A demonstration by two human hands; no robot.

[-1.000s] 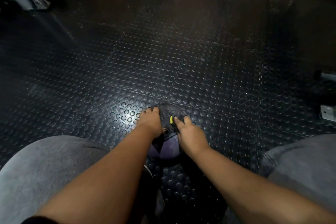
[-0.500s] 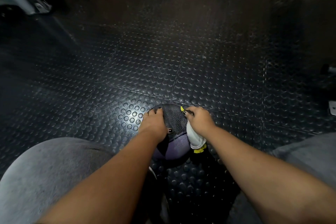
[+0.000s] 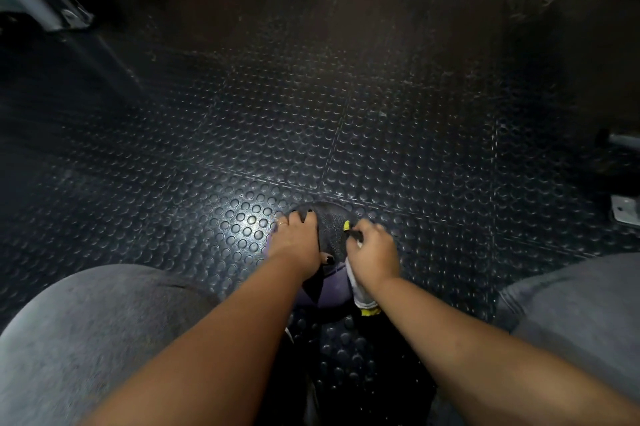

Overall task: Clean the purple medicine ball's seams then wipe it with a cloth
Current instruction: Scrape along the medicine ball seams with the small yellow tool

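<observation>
Two hands were on the purple medicine ball (image 3: 334, 289), sat on the studded floor (image 3: 381, 148) with its dark panel up: left hand (image 3: 294, 242) flat with fingers straight, right hand (image 3: 373, 252) with fingers curled round a white cloth (image 3: 360, 294) hanging nearward.

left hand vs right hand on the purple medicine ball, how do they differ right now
The left hand lies spread over the purple and dark grey medicine ball and holds nothing. The right hand is curled round a white cloth with yellow edging. The left hand wears a ring, while no ring shows on the right hand. Shared: both are at the ball, one on each side.
</observation>
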